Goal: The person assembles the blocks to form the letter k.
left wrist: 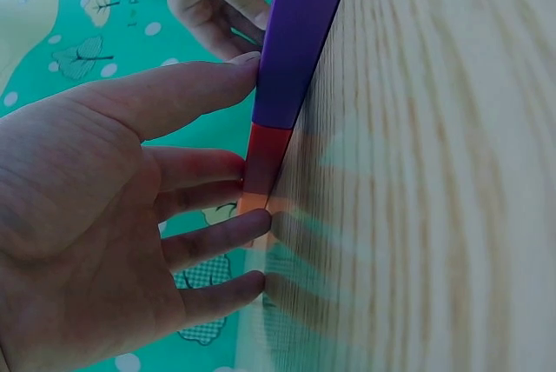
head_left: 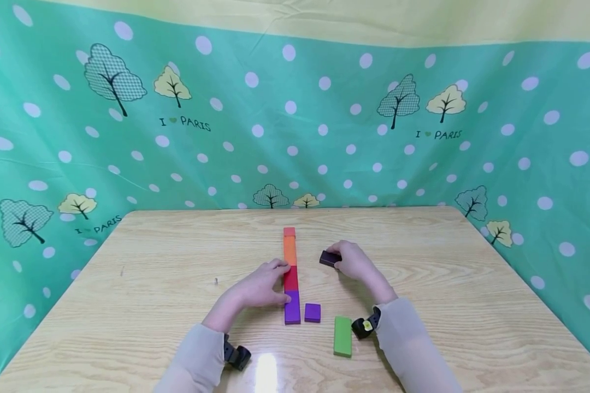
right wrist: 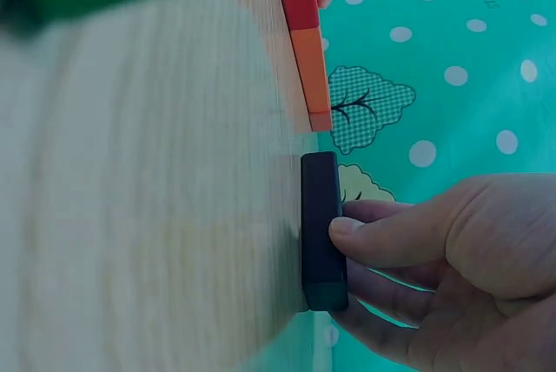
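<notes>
A straight row of blocks runs away from me in the head view: a purple block (head_left: 292, 314) nearest, then a red block (head_left: 291, 280), an orange block (head_left: 289, 251) and a small pinkish-red block (head_left: 289, 232) at the far end. My left hand (head_left: 261, 285) lies along the row's left side, fingers spread, with the thumb at the purple block and the index fingertip at the red one. Right of the row, my right hand (head_left: 356, 263) pinches a black oblong block (right wrist: 321, 224) between thumb and fingers, low over the table.
A small purple square block (head_left: 312, 313) lies just right of the row's near end. Closer to me is a green oblong block (head_left: 342, 336), beside the right wrist's camera (head_left: 363, 327). Behind the wooden table (head_left: 142, 273) hangs a green dotted curtain (head_left: 275, 109).
</notes>
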A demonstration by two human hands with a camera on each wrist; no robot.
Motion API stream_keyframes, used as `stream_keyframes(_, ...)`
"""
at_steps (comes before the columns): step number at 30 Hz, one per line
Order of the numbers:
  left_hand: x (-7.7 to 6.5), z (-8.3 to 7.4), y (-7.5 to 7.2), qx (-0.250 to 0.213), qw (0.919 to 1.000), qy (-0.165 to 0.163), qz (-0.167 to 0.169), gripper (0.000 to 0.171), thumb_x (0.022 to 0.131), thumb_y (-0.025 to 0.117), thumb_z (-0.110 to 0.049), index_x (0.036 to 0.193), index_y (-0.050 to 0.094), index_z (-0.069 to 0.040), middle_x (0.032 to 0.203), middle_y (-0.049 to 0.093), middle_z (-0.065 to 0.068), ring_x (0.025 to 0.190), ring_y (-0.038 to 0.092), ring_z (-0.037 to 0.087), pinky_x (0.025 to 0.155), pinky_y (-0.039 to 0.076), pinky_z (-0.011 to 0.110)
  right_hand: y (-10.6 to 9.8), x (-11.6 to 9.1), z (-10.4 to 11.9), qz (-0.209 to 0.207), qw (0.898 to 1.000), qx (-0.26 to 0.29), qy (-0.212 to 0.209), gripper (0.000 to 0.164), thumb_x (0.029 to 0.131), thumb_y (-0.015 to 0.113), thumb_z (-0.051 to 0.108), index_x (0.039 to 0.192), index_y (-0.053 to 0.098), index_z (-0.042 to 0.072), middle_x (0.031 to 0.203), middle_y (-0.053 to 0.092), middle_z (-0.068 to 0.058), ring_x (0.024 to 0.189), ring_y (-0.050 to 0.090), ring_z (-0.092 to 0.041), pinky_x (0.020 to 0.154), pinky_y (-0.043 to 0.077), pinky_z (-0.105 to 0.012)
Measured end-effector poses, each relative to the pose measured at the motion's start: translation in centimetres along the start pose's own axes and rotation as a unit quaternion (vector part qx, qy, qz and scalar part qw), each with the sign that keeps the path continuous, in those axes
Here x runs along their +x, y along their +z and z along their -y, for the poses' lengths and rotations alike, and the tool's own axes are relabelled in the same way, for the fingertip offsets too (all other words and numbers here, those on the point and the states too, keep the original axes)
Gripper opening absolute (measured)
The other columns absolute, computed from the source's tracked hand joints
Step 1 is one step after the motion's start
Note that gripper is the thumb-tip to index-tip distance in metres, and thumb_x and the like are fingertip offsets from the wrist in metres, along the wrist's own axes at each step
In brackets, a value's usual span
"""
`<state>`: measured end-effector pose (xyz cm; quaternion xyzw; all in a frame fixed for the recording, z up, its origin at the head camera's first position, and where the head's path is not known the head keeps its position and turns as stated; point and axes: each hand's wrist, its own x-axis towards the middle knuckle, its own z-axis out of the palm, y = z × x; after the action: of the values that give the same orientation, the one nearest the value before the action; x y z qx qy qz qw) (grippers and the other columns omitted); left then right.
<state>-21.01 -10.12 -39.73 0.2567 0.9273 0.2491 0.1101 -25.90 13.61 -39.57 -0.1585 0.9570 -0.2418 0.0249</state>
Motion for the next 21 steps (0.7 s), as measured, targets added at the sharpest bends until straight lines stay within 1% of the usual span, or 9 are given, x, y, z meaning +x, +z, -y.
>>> stream_keyframes(4,0.02,0.05,-0.01,0.000,1.0000,0.003,0.001,0.072,0.078,0.069,-0.028,0.136,0.038,0.002,0.139,0.037,0.012,0.127,0.036,0.031,0.104,0.033,0.041,0.10,-0.05,0.08,0.006,1.000,0.000,0.002,0.035,0.078,0.059,-0.008,0.112,0.063,0.002,0.113,0.060,-0.017,0.107,0.055,-0.032,0.093,0.044,-0.043)
stream_keyframes(12,0.04,0.22,0.01,0.002,1.0000,0.002,0.001,0.073,0.077,0.070,-0.027,0.136,0.038,0.002,0.138,0.038,0.012,0.126,0.036,0.030,0.104,0.034,0.041,0.15,-0.09,0.17,0.014,1.000,-0.011,-0.023,0.037,0.077,0.058,-0.010,0.112,0.063,0.002,0.112,0.061,-0.016,0.108,0.055,-0.032,0.094,0.043,-0.043)
stream_keyframes(21,0.10,0.23,-0.01,0.001,1.0000,0.005,0.000,0.073,0.077,0.070,-0.027,0.135,0.038,0.003,0.138,0.038,0.012,0.126,0.036,0.031,0.104,0.034,0.041,-0.22,-0.20,0.10,0.013,1.000,-0.012,-0.022,0.038,0.077,0.058,-0.009,0.112,0.064,0.005,0.111,0.061,-0.014,0.108,0.055,-0.031,0.093,0.044,-0.043)
